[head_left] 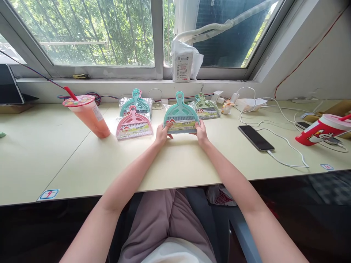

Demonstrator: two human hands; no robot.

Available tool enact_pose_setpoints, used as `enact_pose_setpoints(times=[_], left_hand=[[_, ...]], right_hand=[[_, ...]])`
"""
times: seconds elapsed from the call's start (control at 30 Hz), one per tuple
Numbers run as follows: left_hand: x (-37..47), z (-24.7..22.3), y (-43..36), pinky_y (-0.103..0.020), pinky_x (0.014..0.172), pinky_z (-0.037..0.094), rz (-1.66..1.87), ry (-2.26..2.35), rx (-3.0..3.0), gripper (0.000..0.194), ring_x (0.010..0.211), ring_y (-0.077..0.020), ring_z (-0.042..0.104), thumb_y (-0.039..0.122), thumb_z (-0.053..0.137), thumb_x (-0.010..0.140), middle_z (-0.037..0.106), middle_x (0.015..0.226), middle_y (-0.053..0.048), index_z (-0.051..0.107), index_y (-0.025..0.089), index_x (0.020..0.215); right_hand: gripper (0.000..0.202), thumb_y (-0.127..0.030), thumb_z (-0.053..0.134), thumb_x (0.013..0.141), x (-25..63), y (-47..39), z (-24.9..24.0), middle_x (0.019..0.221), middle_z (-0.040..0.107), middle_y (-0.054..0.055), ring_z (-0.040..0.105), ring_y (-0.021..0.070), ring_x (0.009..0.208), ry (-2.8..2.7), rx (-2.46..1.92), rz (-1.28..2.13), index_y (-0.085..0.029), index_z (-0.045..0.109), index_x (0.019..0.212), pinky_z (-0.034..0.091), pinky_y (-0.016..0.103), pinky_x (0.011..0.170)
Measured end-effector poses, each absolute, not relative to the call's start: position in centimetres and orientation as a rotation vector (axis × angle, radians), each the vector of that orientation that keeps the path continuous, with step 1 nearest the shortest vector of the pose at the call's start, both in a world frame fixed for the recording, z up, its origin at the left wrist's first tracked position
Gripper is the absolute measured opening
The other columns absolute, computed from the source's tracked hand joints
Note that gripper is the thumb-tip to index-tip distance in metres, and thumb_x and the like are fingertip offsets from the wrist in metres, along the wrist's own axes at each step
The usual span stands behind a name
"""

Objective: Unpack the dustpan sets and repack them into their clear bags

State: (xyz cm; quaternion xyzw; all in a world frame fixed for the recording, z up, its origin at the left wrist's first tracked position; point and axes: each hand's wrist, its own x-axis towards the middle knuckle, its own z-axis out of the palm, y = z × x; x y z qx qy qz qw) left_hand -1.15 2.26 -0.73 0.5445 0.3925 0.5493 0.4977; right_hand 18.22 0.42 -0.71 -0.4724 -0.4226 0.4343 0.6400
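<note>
Between my two hands is a teal dustpan and brush set (181,109) in clear wrapping, its handle pointing toward the window. My left hand (162,133) grips its lower left corner, and my right hand (201,132) grips the lower right corner. A pink set (134,124) lies on the table left of my left hand, overlapping a wrapped teal set (136,102) behind it. Behind and to the right of the held set, a green set (207,106) lies with part of another teal one showing under it.
On the table (170,164) stand a pink drink cup (89,115) at left and a red cup (323,129) at far right. A phone (256,138) with a white cable lies right of my hands. A white package (182,65) sits on the windowsill.
</note>
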Motion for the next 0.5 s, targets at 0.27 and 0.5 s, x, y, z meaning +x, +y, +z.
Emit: enact_pose_setpoints(times=[0.27, 0.5], left_hand=[[-0.6, 0.0, 1.2, -0.029, 0.052, 0.058, 1.208, 0.941, 1.267, 0.055, 0.065, -0.0195, 0.072, 0.062, 0.059, 0.081, 0.07, 0.106, -0.012, 0.055, 0.017, 0.113], [-0.9, 0.7, 0.4, -0.028, 0.055, 0.058, 1.163, 0.926, 1.366, 0.065, 0.065, -0.0191, 0.072, 0.054, 0.076, 0.069, 0.07, 0.109, -0.013, 0.052, 0.018, 0.116]], right_hand=[[0.025, -0.047, 0.057, 0.082, 18.7, 0.8, -1.1, 0.089, 0.06, -0.001, 0.062, 0.0146, 0.083, -0.947, -1.146, 0.878, -0.025, 0.047, 0.089, 0.058, 0.029, 0.07], [0.023, -0.046, 0.056, 0.084, 18.7, 0.8, -1.2, 0.088, 0.059, -0.001, 0.06, 0.0132, 0.081, -0.947, -1.186, 0.866, -0.025, 0.049, 0.089, 0.059, 0.025, 0.066]])
